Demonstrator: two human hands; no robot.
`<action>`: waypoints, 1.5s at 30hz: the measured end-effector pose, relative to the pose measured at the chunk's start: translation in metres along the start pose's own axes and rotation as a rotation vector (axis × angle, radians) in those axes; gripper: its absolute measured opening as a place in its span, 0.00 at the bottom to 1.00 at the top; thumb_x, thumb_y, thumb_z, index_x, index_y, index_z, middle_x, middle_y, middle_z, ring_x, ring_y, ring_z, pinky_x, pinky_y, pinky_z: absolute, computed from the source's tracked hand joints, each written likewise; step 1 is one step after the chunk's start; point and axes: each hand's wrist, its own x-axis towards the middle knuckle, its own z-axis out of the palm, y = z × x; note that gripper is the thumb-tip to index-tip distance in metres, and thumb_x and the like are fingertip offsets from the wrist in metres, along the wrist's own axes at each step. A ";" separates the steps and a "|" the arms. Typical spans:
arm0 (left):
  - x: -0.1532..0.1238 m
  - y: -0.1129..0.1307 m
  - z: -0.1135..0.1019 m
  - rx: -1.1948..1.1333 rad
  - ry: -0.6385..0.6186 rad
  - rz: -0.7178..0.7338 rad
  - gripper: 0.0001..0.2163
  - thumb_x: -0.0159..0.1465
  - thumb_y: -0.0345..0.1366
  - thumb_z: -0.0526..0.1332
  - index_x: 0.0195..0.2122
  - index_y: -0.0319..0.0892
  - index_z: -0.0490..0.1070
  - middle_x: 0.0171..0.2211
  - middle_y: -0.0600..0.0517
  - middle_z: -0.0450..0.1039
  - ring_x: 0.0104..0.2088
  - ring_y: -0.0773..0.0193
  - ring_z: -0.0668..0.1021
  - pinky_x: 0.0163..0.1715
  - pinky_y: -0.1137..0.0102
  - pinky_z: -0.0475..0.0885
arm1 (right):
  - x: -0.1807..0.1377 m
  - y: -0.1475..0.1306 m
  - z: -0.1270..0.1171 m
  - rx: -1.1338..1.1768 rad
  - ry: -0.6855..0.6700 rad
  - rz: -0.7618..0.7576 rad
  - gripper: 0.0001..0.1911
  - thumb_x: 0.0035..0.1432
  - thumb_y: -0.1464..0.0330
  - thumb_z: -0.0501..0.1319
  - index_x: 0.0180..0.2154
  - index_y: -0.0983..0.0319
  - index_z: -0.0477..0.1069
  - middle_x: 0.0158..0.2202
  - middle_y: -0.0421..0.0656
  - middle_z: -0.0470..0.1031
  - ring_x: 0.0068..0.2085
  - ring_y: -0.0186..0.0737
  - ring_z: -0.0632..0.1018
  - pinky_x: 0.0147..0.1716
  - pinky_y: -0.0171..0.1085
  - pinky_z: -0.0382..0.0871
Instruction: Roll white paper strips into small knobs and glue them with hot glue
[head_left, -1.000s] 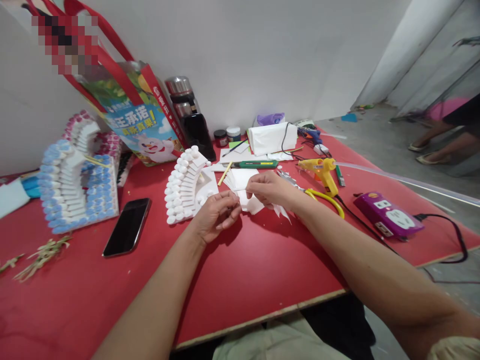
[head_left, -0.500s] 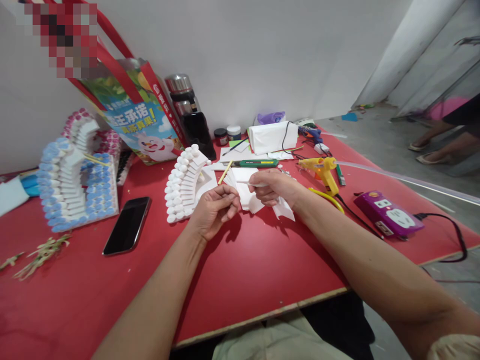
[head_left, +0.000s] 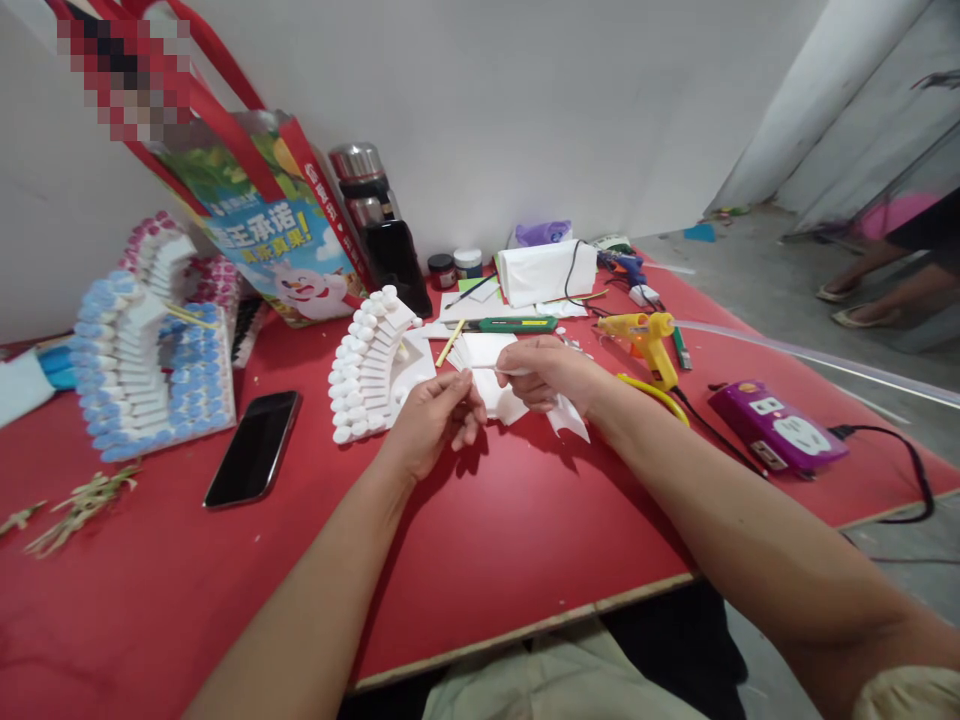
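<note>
My left hand [head_left: 431, 420] hovers over the red table [head_left: 487, 540], thumb and forefinger pinching one end of a thin white strip [head_left: 487, 369]. The other fingers are spread. My right hand [head_left: 547, 375] holds the strip's other end together with a white paper piece [head_left: 568, 418] that hangs below the palm. Under both hands lies a small stack of white cut sheets [head_left: 480, 352]. Just left of my left hand stands a white foam arch model [head_left: 371, 365].
A black phone [head_left: 253, 448] and a blue-and-white foam model [head_left: 146, 360] lie to the left. A yellow glue gun [head_left: 645, 340], yellow-handled scissors [head_left: 656, 392] and a purple power strip [head_left: 772, 425] are to the right. A green knife [head_left: 514, 325], a red bag [head_left: 277, 230] and a flask [head_left: 375, 230] stand behind. Another person's legs [head_left: 885, 280] are far right.
My right hand has lifted slightly and drawn the white strip and paper piece off the stack. My left hand has loosened, its fingers now spread.
</note>
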 end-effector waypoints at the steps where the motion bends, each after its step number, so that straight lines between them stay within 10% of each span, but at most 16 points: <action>1: 0.001 0.001 -0.001 -0.014 0.009 -0.006 0.21 0.63 0.54 0.66 0.31 0.39 0.71 0.24 0.50 0.76 0.15 0.72 0.71 0.12 0.78 0.58 | -0.001 0.000 0.002 -0.023 -0.006 -0.003 0.09 0.56 0.67 0.62 0.25 0.63 0.69 0.14 0.30 0.48 0.16 0.26 0.50 0.13 0.28 0.50; 16: -0.004 0.002 -0.002 0.248 -0.156 -0.124 0.16 0.70 0.48 0.57 0.30 0.41 0.66 0.19 0.53 0.70 0.13 0.72 0.65 0.14 0.75 0.52 | -0.005 0.009 0.010 -0.749 -0.022 -0.179 0.12 0.58 0.65 0.57 0.24 0.62 0.68 0.23 0.37 0.69 0.24 0.29 0.65 0.23 0.31 0.54; 26: -0.008 0.007 0.001 0.347 -0.185 -0.104 0.12 0.71 0.43 0.53 0.34 0.43 0.65 0.22 0.56 0.69 0.17 0.70 0.69 0.16 0.73 0.56 | -0.007 0.003 0.009 -0.733 -0.047 -0.135 0.11 0.58 0.64 0.57 0.27 0.63 0.71 0.25 0.39 0.73 0.27 0.31 0.68 0.26 0.32 0.58; 38: -0.005 -0.006 -0.001 1.210 -0.046 0.545 0.09 0.68 0.33 0.51 0.30 0.42 0.64 0.27 0.54 0.66 0.27 0.65 0.67 0.31 0.67 0.59 | -0.002 0.006 0.013 -0.318 -0.044 0.038 0.09 0.51 0.68 0.57 0.20 0.61 0.66 0.12 0.31 0.52 0.15 0.27 0.52 0.14 0.32 0.47; 41: -0.007 -0.005 0.003 1.058 0.005 0.474 0.10 0.68 0.36 0.52 0.29 0.42 0.64 0.25 0.54 0.66 0.25 0.66 0.68 0.29 0.68 0.60 | -0.001 0.007 0.014 -0.364 -0.011 0.000 0.09 0.52 0.68 0.57 0.21 0.61 0.67 0.13 0.31 0.54 0.15 0.27 0.53 0.14 0.33 0.47; 45: -0.006 0.002 0.007 0.381 -0.075 0.005 0.18 0.69 0.44 0.47 0.28 0.41 0.66 0.22 0.50 0.72 0.15 0.68 0.68 0.16 0.72 0.55 | -0.004 0.009 0.018 -0.617 0.032 -0.238 0.11 0.54 0.68 0.57 0.21 0.61 0.65 0.18 0.35 0.66 0.21 0.29 0.63 0.22 0.32 0.55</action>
